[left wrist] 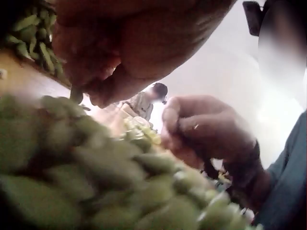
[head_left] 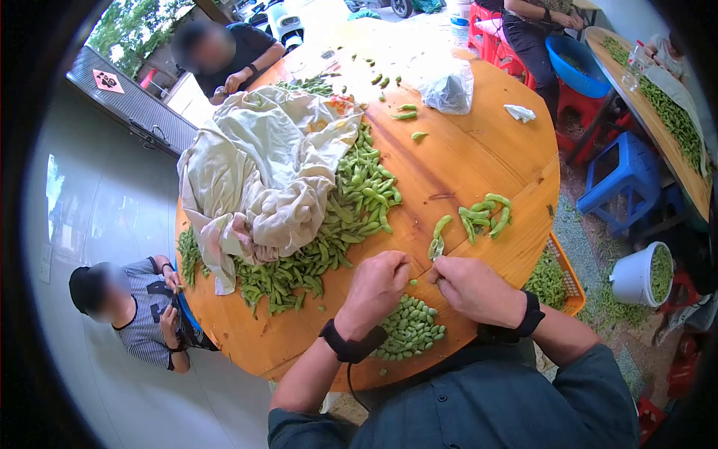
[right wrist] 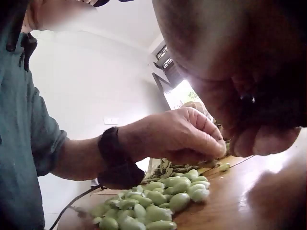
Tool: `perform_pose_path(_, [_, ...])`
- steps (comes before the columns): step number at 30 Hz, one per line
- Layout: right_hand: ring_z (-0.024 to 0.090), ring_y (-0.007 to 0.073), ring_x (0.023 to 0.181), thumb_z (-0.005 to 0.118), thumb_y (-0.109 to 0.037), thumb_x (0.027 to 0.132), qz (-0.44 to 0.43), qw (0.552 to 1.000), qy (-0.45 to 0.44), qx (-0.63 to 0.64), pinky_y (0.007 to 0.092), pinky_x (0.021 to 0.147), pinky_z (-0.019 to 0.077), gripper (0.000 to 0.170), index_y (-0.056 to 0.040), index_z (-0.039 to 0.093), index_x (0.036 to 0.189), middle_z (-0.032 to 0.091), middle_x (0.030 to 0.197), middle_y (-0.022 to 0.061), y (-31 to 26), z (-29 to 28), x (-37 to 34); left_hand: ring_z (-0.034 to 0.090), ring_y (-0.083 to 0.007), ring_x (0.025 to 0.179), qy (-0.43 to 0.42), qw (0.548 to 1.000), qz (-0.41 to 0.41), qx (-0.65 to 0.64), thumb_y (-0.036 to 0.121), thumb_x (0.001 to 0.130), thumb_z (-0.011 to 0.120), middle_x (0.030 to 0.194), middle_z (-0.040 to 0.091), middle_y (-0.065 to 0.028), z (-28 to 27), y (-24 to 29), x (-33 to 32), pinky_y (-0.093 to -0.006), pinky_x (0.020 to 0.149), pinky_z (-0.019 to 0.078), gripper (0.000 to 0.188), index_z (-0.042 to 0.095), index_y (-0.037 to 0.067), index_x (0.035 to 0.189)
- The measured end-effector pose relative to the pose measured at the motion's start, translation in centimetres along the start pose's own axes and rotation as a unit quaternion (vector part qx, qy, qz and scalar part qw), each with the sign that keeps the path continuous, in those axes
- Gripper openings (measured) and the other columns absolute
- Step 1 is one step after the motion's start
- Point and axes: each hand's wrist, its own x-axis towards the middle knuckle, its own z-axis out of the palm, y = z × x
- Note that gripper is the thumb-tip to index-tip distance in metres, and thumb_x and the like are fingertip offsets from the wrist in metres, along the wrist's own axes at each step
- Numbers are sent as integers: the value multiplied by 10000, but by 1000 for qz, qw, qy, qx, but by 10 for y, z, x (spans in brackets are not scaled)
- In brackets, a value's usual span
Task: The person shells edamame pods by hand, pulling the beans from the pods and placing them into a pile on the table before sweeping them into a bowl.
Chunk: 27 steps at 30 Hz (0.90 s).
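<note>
On the near part of the round table, both hands hover close together over a heap of shelled green soybeans. With thumb and fingertips, my left hand pinches a small green bean, most of it hidden by the fingers. Facing it, the fingers of my right hand are curled, the thumb against them, and nothing shows between them. An opened pale pod lies just beyond the right fingertips, and several green pods form a loose group farther out.
A big pile of soybean pods spreads over the wooden table, partly under a crumpled cloth. Two people sit around the left side. To the right stand an orange crate, a white bucket and a blue stool.
</note>
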Motion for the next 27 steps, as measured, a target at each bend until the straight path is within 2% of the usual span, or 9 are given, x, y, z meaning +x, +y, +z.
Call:
perform_pose_path(4, [639, 413, 811, 518, -25, 880, -8, 996, 26, -83, 480, 708, 523, 106, 8, 564, 969, 631, 830, 204, -1, -12, 0, 667, -332, 804, 53, 996, 56, 34, 62, 888, 616, 944, 675, -192, -2, -8, -4, -361, 704, 520, 170, 660, -29, 1024])
perform_pose_path(9, [657, 359, 800, 555, -45, 854, -38, 986, -18, -158, 439, 695, 547, 133, -7, 561, 981, 624, 856, 157, -7, -7, 1, 650, -213, 767, 122, 992, -11, 30, 3, 902, 590, 924, 664, -131, -23, -23, -23, -297, 708, 517, 150, 657, -30, 1032])
perform_pose_path(13, [661, 341, 807, 579, -53, 828, -62, 970, -78, -221, 408, 685, 558, 159, -8, 553, 979, 617, 876, 140, -19, 11, 4, 652, -200, 769, 128, 990, -41, 28, -2, 895, 584, 952, 662, -120, -26, -35, -33, -294, 707, 521, 182, 646, -25, 1064])
perform_pose_path(14, [661, 341, 807, 579, -53, 828, -63, 970, -77, -222, 408, 685, 558, 159, -8, 553, 979, 617, 876, 140, -21, 14, 4, 652, -200, 769, 130, 990, -41, 28, -2, 895, 584, 952, 662, -120, -27, -35, -34, -294, 707, 521, 182, 646, -25, 1064])
perform_pose_path(16, [653, 355, 844, 582, -52, 825, -71, 971, -138, -183, 435, 706, 550, 165, -9, 545, 979, 609, 885, 157, -25, 17, 4, 662, -330, 840, 143, 988, -49, 27, -11, 883, 597, 915, 653, -174, -27, -36, -36, -373, 732, 527, 143, 637, -21, 1020])
perform_pose_path(18, [649, 362, 863, 584, -52, 823, -74, 969, -170, -164, 449, 716, 545, 167, -10, 542, 980, 605, 890, 165, -25, 18, 5, 658, -328, 830, 144, 988, -47, 30, -8, 879, 604, 907, 648, -174, -27, -38, -39, -373, 724, 525, 145, 635, -19, 1021])
perform_pose_path(20, [637, 381, 880, 577, -41, 826, -54, 990, -81, -104, 472, 740, 534, 150, -6, 541, 968, 599, 900, 178, -22, 16, 5, 654, -326, 819, 147, 988, -47, 32, -5, 876, 610, 898, 643, -174, -27, -36, -43, -373, 716, 522, 148, 632, -17, 1022])
perform_pose_path(22, [633, 387, 880, 573, -33, 826, -52, 992, -69, -96, 475, 743, 531, 150, -3, 541, 970, 598, 904, 180, -15, 10, 5, 642, -318, 800, 134, 978, -157, -10, 9, 868, 624, 903, 640, -167, -29, -28, -46, -377, 703, 514, 124, 616, -13, 990])
perform_pose_path(27, [629, 374, 837, 556, 5, 833, -16, 993, -74, -95, 444, 728, 523, 181, 2, 599, 1009, 618, 867, 192, -9, 0, 3, 627, -317, 792, 140, 985, -94, 27, 37, 867, 641, 889, 627, -153, -32, -35, -46, -394, 702, 506, 111, 589, -2, 957])
